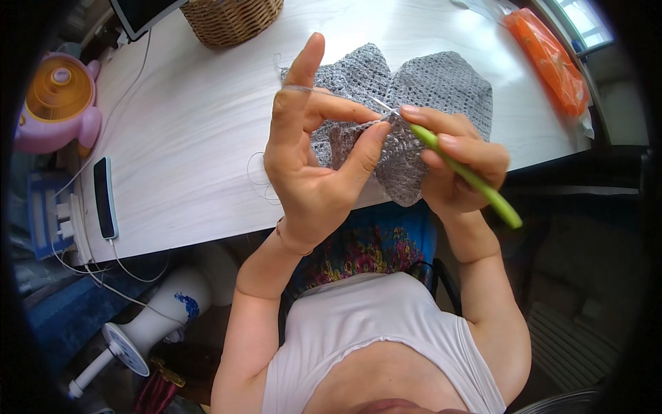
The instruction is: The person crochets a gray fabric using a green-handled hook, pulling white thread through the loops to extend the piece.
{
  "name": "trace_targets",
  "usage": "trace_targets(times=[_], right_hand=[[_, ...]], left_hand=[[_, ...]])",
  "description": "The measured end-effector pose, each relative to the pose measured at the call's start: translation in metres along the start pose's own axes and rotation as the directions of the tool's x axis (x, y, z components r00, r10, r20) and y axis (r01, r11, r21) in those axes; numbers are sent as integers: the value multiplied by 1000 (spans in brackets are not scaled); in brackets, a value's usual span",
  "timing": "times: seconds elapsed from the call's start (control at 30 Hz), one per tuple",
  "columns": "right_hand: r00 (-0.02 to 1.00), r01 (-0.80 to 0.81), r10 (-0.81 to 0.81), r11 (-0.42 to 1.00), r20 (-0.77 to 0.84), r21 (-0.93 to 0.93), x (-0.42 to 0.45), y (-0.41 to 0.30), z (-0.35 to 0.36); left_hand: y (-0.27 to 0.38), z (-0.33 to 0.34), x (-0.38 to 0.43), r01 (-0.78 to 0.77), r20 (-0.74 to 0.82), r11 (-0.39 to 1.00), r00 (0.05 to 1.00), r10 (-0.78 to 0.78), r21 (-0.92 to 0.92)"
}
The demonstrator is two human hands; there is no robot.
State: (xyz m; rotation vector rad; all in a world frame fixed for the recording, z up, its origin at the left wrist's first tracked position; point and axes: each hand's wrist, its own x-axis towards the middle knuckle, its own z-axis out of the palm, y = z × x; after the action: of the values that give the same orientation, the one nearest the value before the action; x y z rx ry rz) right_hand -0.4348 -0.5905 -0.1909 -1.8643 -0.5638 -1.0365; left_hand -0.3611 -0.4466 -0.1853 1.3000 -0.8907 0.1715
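Note:
My left hand (315, 155) pinches the edge of a grey crocheted piece (445, 88) between thumb and a finger. Its index finger points up, with a strand of grey yarn (336, 94) running round it to the work. In my right hand (463, 160) is a crochet hook with a green handle (476, 183); its thin metal shaft (382, 104) meets the crocheted edge near my left fingertips. Part of the crocheted piece lies on the white table (207, 134), and part hangs below my fingers. Whether the hook's tip holds a loop is too small to tell.
A wicker basket (232, 20) stands at the table's far side, near a dark screen (147, 13). An orange plastic bag (548, 62) lies at the right edge. On the left are a charging phone (105, 196), a power strip (78, 227) and a pink fan-shaped appliance (62, 103).

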Motion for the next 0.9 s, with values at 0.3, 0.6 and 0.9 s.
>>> trace_targets(times=[0.3,0.6,0.9], right_hand=[[838,-462,541,773,-73,436,6,-21,-7],[411,-516,876,-6,254,857,-2,-24,10],[499,-324,865,140,43,935,-20,-30,18]], left_hand=[[1,0,1,181,25,947,983,-181,-266],[9,2,-1,-314,147,756,948,282,574],[7,8,-4,74,-32,982,996,-80,-171]])
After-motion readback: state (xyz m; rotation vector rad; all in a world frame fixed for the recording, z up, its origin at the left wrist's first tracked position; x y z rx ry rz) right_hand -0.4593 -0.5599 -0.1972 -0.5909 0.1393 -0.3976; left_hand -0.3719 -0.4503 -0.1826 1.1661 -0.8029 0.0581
